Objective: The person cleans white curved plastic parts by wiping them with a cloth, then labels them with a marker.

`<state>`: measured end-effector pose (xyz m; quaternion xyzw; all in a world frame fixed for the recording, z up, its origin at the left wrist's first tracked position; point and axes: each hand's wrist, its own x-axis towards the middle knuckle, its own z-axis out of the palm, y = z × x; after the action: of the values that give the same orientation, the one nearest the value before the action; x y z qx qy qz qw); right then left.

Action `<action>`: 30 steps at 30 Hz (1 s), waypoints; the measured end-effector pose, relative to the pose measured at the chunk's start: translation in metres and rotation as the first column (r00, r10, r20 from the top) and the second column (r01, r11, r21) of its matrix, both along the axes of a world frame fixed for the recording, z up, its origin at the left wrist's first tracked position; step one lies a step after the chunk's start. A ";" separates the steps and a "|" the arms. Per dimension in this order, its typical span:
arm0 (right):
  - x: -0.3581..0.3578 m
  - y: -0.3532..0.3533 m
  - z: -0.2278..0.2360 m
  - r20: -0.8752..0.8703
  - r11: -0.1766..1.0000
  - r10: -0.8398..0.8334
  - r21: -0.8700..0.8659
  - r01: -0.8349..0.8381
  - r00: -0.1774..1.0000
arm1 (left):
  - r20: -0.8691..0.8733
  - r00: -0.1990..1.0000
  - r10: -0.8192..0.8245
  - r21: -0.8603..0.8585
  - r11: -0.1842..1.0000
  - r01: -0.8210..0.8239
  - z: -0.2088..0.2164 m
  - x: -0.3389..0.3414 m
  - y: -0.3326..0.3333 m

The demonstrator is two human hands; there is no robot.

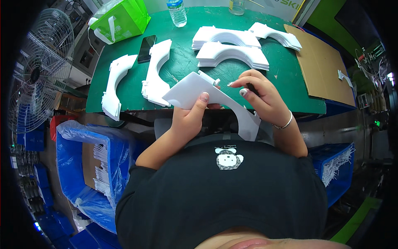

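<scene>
While five white stacks [210,52] lie near, left fingers [200,104] clasp one panel [186,89], right fingers [254,100] one dark object [252,88].

Your left hand [187,121] is closed in a grip, thumb [200,105] on top (nail in plain view). Your right hand [265,98] bends inward beside it, fingers [253,77] curled, thumb and index tips apart.

I look down from head height, wide and steep, over my own black shirt [215,199] and forward across the green table [182,45]. My left hand [188,120] and right hand [265,97] sit near, around the middle of the view, while the fisheye reaches sideways to the fan [35,76], bending straight edges toward its dark rim.
</scene>
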<state>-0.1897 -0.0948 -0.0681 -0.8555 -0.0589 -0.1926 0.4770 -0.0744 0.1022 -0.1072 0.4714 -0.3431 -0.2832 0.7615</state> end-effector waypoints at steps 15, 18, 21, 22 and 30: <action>0.022 -0.047 -0.041 -0.012 0.926 -0.273 -0.274 0.260 0.962 | 0.938 0.321 0.129 0.145 0.695 -0.705 -0.009 0.092 0.015; 0.041 -0.071 -0.028 -0.039 0.800 -0.398 -0.504 0.326 0.917 | 0.993 0.115 0.007 0.110 0.249 -0.962 -0.012 0.123 0.019; 0.067 -0.093 -0.023 -0.095 0.729 -0.421 -0.627 0.275 0.902 | 0.957 0.252 -0.141 0.256 0.010 -0.967 -0.026 0.146 0.023; 0.073 -0.094 -0.021 -0.091 0.719 -0.434 -0.635 0.283 0.896 | 0.945 0.295 -0.144 0.296 -0.013 -0.955 -0.028 0.150 0.024; 0.105 -0.120 -0.058 0.138 0.525 -0.568 -0.699 0.486 0.811 | 0.925 0.377 -0.044 0.378 0.033 -0.925 -0.028 0.157 0.025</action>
<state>-0.0851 -0.2153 -0.1260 -0.9561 0.1594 -0.2436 0.0335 0.0827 0.1268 -0.1354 0.9688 -0.1739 0.1131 0.1358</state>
